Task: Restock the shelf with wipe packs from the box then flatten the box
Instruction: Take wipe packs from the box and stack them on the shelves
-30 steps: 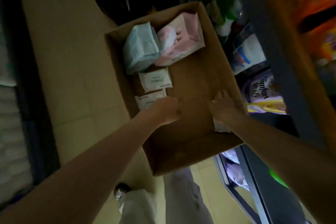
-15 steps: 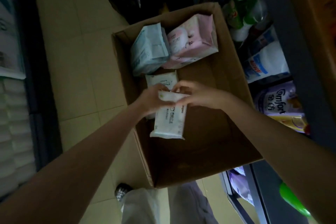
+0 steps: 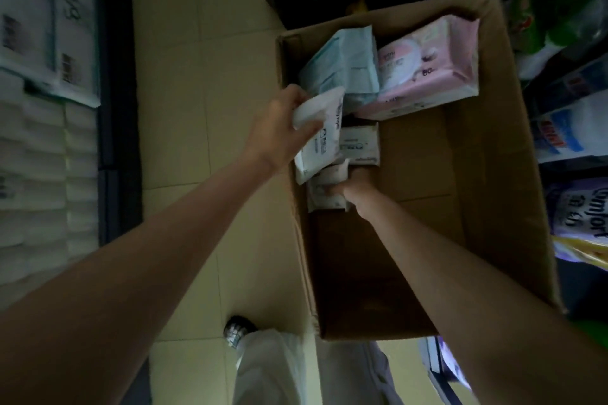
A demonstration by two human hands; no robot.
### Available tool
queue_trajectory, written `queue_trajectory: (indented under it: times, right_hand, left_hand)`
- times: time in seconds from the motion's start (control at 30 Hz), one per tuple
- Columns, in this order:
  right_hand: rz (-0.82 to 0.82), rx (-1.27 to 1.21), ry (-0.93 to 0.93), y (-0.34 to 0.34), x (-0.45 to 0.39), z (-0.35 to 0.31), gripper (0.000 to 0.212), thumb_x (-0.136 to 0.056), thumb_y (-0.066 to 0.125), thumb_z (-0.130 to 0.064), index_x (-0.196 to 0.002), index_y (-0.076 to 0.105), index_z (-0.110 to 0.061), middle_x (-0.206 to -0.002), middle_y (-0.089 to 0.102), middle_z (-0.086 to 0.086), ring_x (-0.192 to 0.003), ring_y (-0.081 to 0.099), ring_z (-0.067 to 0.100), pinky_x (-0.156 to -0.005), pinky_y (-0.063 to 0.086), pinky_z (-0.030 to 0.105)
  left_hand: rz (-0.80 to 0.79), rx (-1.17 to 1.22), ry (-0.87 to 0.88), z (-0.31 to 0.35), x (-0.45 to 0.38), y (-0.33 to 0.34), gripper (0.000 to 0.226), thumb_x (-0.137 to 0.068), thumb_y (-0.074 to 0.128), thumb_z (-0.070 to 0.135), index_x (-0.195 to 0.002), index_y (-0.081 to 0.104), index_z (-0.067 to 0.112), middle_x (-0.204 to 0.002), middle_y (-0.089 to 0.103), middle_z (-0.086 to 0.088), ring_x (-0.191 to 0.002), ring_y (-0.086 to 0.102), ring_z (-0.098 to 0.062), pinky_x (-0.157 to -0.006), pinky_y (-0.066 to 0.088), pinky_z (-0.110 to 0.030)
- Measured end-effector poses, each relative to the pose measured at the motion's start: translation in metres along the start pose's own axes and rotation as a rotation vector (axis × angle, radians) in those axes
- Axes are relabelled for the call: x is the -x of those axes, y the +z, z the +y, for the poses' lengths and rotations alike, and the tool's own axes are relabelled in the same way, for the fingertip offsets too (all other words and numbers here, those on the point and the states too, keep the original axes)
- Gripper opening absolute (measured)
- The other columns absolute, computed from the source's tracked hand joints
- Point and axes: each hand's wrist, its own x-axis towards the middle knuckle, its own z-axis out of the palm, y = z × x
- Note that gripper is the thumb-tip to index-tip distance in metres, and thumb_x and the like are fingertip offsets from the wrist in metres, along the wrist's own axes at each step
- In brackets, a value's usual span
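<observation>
**Two hands on wipe packs at the box**

Head view: the left hand gripped a white wipe pack over the left wall of the cardboard box, which sat on the tiled floor. The right hand reached inside, fingers closed on a second small pack. A pale blue pack and a pink pack lay at the box's far end.

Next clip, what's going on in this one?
A person is emptying a cardboard box of wipe packs. The left hand holds a small white pack lifted over the box's left edge, while the right hand reaches in and grips another small white pack lying inside. A third small pack, a light blue pack and a pink pack remain in the box.
</observation>
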Motion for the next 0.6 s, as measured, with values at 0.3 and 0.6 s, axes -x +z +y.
queue_trajectory:
  times: [0.3,0.6]
  right_hand:
    - [-0.237,0.766,-0.399,-0.1,0.187,-0.159,0.021,-0.075,0.076,-0.015,-0.094,0.067,-0.012,-0.101,0.07,0.002,-0.094,0.065,0.018,-0.09,0.051,0.032]
    - [-0.229,1.313,-0.973,0.048,0.411,-0.286,0.016,-0.069,0.08,-0.027,-0.07,0.065,-0.031,-0.109,0.065,0.004,-0.107,0.059,0.02,-0.094,0.048,0.038]
  left_hand:
    - [0.194,0.222,-0.184,0.034,0.041,-0.121,0.025,-0.089,0.059,0.021,-0.11,0.056,0.008,-0.1,0.064,-0.007,-0.08,0.062,-0.015,-0.065,0.052,-0.023]
    - [-0.021,0.138,-0.067,0.057,0.168,-0.342,0.008,-0.089,0.058,0.013,-0.087,0.055,0.021,-0.078,0.06,0.008,-0.068,0.057,0.0,-0.055,0.042,-0.012]
